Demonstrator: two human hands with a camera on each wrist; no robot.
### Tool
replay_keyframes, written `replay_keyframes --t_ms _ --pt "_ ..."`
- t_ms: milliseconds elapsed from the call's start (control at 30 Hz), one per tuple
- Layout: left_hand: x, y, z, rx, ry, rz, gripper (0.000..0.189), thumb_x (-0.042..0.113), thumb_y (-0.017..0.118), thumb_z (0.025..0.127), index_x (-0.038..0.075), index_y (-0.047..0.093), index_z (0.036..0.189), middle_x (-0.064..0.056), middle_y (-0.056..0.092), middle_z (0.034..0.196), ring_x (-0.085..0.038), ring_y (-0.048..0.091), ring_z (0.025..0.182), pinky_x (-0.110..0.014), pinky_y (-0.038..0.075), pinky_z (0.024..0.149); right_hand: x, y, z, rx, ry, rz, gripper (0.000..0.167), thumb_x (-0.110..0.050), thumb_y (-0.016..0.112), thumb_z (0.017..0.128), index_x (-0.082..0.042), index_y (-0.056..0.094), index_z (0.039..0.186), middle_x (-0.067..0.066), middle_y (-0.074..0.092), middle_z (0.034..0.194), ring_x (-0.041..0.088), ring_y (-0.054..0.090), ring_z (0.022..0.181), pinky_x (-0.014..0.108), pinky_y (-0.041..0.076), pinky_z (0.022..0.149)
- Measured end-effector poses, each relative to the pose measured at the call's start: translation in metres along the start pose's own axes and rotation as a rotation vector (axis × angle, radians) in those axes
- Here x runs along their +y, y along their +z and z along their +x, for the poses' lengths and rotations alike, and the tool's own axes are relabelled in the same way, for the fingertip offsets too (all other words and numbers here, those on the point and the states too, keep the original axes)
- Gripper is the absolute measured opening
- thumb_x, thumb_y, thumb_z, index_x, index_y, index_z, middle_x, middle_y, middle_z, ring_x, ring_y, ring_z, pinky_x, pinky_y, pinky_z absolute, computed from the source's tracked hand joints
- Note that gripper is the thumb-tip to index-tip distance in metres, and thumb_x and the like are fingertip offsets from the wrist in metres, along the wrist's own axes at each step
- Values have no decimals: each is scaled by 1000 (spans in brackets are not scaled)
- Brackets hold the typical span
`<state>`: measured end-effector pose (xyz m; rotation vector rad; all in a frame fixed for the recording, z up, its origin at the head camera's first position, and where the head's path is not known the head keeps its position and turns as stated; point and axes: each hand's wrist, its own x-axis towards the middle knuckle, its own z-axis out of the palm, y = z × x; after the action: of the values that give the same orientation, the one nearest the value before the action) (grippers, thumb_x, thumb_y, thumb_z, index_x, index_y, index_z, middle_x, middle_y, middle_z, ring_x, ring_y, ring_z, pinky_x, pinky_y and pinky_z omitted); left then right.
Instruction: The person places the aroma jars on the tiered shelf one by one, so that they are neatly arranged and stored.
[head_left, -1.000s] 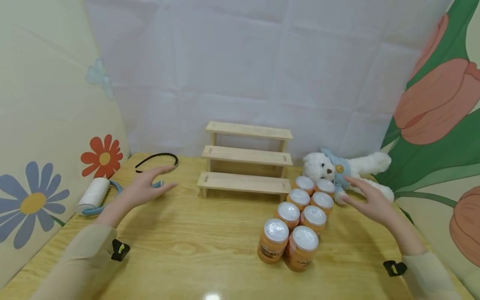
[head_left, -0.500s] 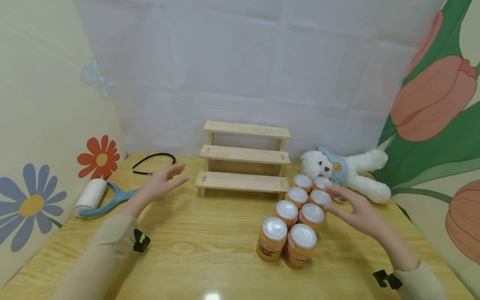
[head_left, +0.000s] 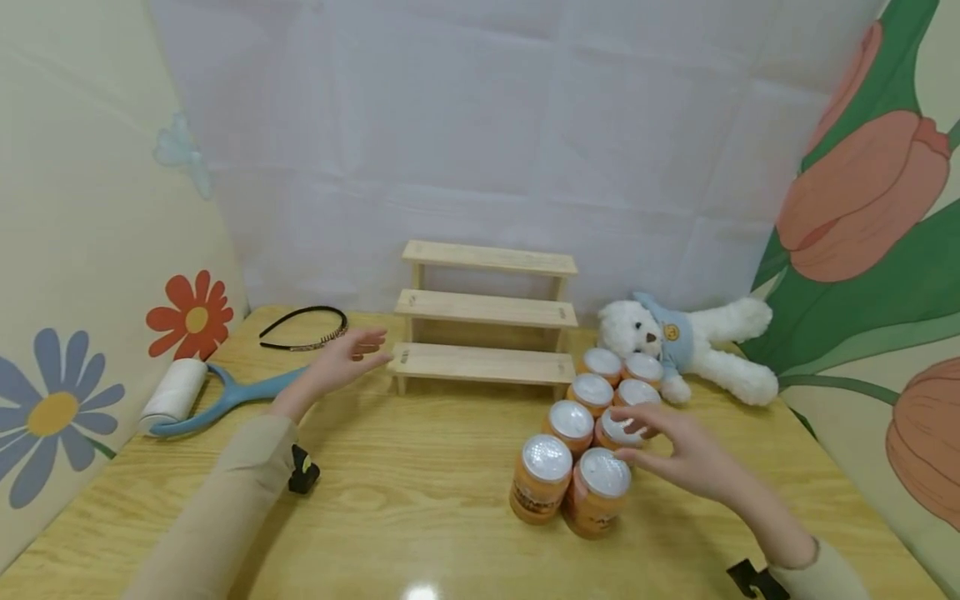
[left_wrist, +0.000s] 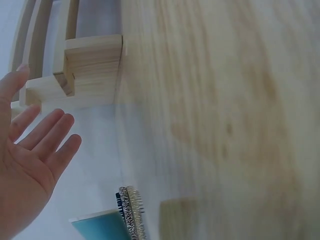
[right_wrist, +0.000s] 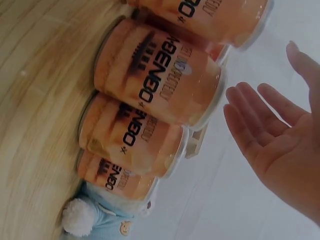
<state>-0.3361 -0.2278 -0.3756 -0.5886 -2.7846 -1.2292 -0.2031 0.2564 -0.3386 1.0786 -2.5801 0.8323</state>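
Head view | your left hand and right hand: fingers released, holding nothing | right one, just beside crowded orange cans, could topple them by brushing.

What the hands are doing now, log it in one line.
left hand: empty, near wooden shelf | right hand: empty, near orange cans | cans: eight, upright, on table

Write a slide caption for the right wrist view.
A right hand near orange cans, a plush toy beyond them.
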Motion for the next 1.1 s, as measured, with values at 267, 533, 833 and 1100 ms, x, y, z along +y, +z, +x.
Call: replay_keyframes --t_ms 267,533,833,1100 --pt "-5 3 8 -17 31 12 56 26 56 95 -7 40 137 -28 43 139 -45 44 124 -58 36 106 -9 7 4 -126 -22 39 46 -29 72 82 -10 61 121 2 66 113 8 62 92 26 56 75" --pt "-5 4 8 -55 36 61 58 30 57 94 -7 42 136 -28 44 138 -45 44 125 -57 37 106 -16 10 3 -242 66 -23 55 -43 70 80 -12 62 124 5 64 122 24 58 111 39 53 91" --pt "-4 1 8 -71 27 199 65 43 58 92 -2 45 137 -25 49 136 -42 44 126 -55 39 105 -22 10 3 -224 86 -37 56 -47 72 77 -9 65 118 3 66 112 18 61 101 33 56 82" --pt "-2 -1 6 -47 106 417 59 41 56 93 -3 50 132 -26 53 130 -43 49 119 -54 42 101 -26 13 2 -226 111 -64 64 -51 70 76 -6 63 122 8 65 117 23 61 105 38 56 85"
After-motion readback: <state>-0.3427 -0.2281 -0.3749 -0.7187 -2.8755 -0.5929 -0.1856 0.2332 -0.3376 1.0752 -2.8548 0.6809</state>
